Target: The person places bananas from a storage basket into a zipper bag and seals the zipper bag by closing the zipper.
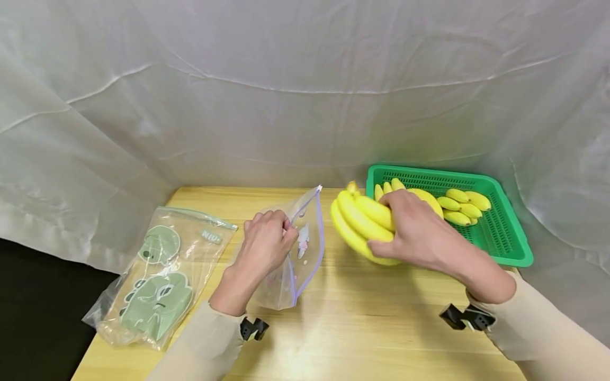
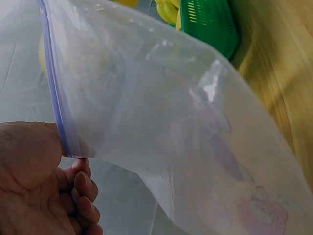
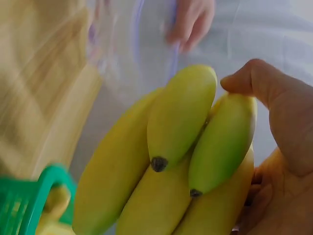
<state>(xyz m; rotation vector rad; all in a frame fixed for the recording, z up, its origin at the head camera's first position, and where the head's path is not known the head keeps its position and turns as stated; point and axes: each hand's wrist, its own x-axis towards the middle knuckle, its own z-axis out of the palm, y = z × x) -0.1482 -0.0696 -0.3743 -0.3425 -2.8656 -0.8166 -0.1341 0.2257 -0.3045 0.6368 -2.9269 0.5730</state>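
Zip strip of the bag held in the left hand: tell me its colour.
The zip strip is bluish purple, seen best in the left wrist view.

We see a pale wooden tabletop (image 1: 362, 328); on it we find a clear bag with green prints (image 1: 162, 275), overhanging the left edge, and a green basket (image 1: 498, 227) towards the back right.
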